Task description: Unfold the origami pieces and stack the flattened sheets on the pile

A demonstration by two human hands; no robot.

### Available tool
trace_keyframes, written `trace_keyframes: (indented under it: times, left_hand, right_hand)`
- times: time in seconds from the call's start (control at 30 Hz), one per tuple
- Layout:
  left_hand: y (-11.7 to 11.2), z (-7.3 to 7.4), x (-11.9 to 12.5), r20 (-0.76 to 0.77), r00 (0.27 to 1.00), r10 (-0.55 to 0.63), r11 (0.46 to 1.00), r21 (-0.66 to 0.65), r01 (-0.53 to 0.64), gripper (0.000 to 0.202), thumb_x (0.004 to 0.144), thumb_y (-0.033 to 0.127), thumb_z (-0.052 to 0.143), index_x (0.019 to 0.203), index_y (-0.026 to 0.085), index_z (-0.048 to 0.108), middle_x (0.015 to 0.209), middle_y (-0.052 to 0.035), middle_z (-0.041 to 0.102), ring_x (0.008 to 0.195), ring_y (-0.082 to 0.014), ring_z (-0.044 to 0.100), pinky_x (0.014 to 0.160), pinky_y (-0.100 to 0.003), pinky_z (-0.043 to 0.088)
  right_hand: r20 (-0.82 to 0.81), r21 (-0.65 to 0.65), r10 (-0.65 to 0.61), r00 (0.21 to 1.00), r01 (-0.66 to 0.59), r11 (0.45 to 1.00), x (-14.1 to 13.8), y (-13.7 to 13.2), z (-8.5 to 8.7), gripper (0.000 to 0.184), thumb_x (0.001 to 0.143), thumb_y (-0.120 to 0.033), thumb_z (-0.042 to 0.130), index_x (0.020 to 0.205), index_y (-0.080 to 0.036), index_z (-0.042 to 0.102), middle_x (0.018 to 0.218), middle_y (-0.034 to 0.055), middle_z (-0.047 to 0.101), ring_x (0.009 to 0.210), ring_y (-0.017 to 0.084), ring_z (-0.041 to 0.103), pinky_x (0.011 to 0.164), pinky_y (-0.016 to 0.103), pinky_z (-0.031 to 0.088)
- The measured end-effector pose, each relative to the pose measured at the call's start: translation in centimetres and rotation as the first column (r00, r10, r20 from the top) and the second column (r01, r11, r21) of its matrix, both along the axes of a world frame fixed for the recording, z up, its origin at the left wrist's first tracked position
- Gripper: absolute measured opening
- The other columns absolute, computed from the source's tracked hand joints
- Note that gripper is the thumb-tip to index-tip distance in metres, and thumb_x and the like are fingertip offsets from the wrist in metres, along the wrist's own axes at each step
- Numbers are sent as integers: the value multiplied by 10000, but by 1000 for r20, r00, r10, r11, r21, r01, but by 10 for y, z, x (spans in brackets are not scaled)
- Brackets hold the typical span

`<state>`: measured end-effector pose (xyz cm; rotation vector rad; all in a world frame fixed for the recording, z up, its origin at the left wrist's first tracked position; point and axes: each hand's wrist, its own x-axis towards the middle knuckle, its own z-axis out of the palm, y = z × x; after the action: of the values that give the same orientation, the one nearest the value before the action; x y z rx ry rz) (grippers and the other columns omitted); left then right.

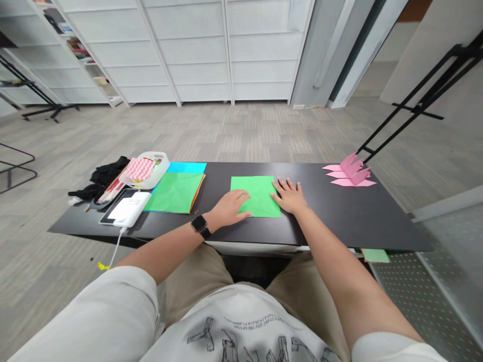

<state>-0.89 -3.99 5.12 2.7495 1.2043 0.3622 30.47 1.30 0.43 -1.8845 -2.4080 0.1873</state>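
A square sheet of green paper lies flat on the dark table in front of me. My left hand rests over its left edge, fingers stretched out and slightly curved. At the right edge of the sheet, my right hand lies flat with its fingers spread, the thumb and index fingertip at the paper. Neither hand grips anything. Several pink folded paper cranes stand in a row at the far right of the table.
Left on the table lie a stack of coloured paper, a white basket, a phone with a white power bank on a cable, and black cloth. A black metal stand rises beyond the right end.
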Motion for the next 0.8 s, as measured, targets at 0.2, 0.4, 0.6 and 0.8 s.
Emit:
trace_keyframes:
  times: [0.2, 0.4, 0.6, 0.8]
  left_hand:
    - [-19, -8, 30, -21, 998, -51, 999, -5, 51, 505, 992, 571, 683, 1301, 178, 606, 1378, -154, 658, 1275, -303, 628, 1138, -434, 495]
    - [-13, -8, 29, -161, 981, -104, 991, 63, 115, 339, 1060, 487, 595, 1212, 187, 633, 1231, -117, 697, 1097, -273, 685, 965, -401, 537]
    - [-13, 0, 31, -290, 943, -164, 972, 112, 204, 291, 1122, 316, 427, 1049, 182, 675, 1002, -101, 725, 901, -241, 699, 864, -397, 524]
    - [-12, 4, 24, -279, 951, -135, 980, 106, 170, 288, 1114, 356, 473, 1035, 177, 685, 1018, -113, 737, 916, -245, 701, 820, -384, 521]
  right_hand:
    - [-23, -7, -9, 1000, 9, 1000, 3, 0, 1, 739, 1093, -644, 219, 1744, -296, 231, 1807, 50, 267, 1671, 384, 222, 1315, 739, 129]
    - [-87, 23, -27, 996, 29, 999, 5, 2, -4, 741, 1098, -629, 203, 1750, -278, 211, 1785, 55, 324, 1667, 360, 249, 1330, 707, 139]
    - [-135, 34, -48, 990, 53, 998, 6, 2, -6, 738, 1097, -616, 219, 1738, -252, 262, 1760, 69, 381, 1656, 343, 285, 1340, 683, 138]
    - [-139, 48, -71, 988, 78, 996, 7, 3, -6, 723, 1108, -566, 207, 1719, -194, 313, 1727, 120, 437, 1644, 312, 324, 1342, 644, 179]
